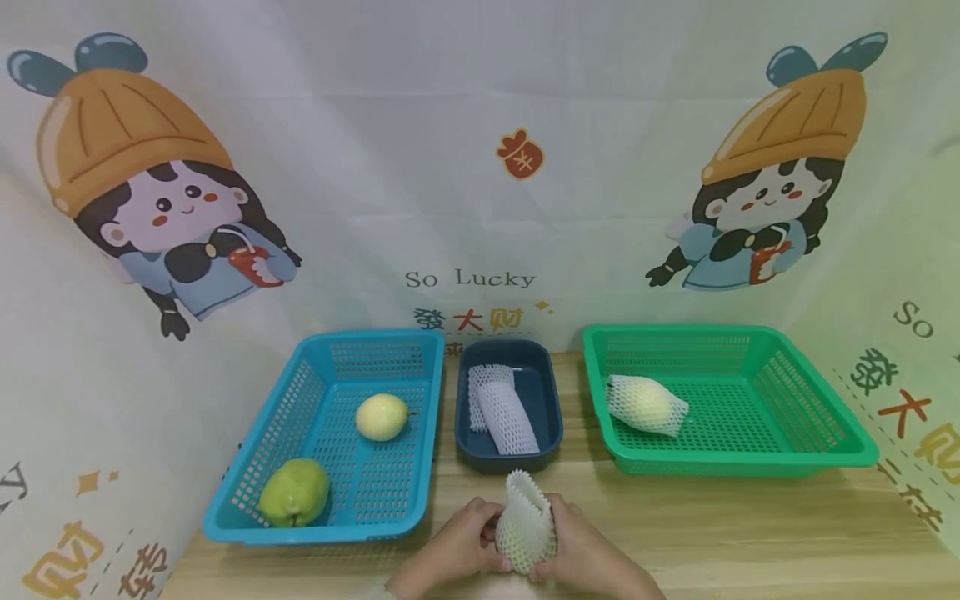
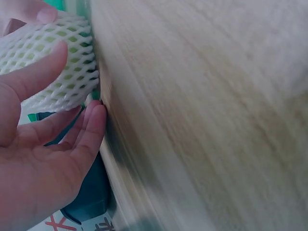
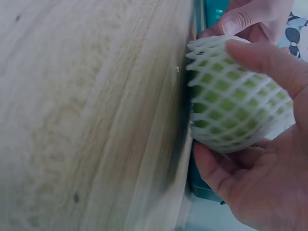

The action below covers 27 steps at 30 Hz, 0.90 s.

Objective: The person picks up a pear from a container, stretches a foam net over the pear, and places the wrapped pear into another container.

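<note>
A green fruit in a white foam net sleeve (image 1: pixel 525 525) is held upright between both hands, above the front of the table. My left hand (image 1: pixel 467 540) grips its left side; in the left wrist view the thumb lies across the net, with the fingers bent below. From the other side my right hand (image 1: pixel 581 550) holds it, thumb over the mesh and fingers beneath in the right wrist view. The sleeve's upper end stands empty above the fruit in the head view. Green skin (image 3: pixel 226 94) shows through the mesh; the sleeve hides the fruit's exact kind.
At left, a blue basket (image 1: pixel 367 521) contains a pale yellow pear (image 1: pixel 382 417) and a green fruit (image 1: pixel 295 493). A dark blue tray (image 1: pixel 536 358) behind the hands has foam net sleeves (image 1: pixel 508 417) in it. At right, a green basket (image 1: pixel 742 458) contains a net-wrapped pale fruit (image 1: pixel 647 405).
</note>
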{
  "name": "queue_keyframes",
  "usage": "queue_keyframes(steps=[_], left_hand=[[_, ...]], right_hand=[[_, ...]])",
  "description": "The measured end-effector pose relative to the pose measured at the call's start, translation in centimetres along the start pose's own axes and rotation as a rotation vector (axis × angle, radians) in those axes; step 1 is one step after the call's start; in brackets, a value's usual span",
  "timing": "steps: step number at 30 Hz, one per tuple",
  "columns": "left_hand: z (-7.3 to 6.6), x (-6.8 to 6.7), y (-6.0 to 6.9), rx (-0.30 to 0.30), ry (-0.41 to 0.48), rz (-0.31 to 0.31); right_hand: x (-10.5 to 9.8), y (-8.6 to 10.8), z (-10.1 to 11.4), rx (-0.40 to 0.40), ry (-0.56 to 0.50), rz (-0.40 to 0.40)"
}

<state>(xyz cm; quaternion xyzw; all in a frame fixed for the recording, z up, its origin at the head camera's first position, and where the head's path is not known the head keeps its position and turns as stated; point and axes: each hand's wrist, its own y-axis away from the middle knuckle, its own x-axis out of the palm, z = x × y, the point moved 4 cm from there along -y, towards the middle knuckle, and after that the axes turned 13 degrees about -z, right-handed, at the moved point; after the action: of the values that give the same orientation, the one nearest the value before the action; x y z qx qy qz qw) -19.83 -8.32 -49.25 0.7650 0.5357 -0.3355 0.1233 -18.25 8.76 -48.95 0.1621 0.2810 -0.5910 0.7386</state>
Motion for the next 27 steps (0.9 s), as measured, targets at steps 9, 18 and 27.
queue_keyframes(steps=[9, 18, 27], left_hand=[[0.5, 0.2, 0.0, -0.08, 0.174, 0.071], [1.1, 0.2, 0.5, -0.138, 0.269, 0.04], [1.8, -0.1, 0.5, -0.286, 0.451, -0.223]], right_hand=[[-2.3, -0.4, 1.3, -0.028, -0.003, -0.193], [-4.3, -0.4, 1.3, -0.019, 0.06, -0.231], [-4.3, 0.2, 0.6, -0.127, 0.16, -0.08]])
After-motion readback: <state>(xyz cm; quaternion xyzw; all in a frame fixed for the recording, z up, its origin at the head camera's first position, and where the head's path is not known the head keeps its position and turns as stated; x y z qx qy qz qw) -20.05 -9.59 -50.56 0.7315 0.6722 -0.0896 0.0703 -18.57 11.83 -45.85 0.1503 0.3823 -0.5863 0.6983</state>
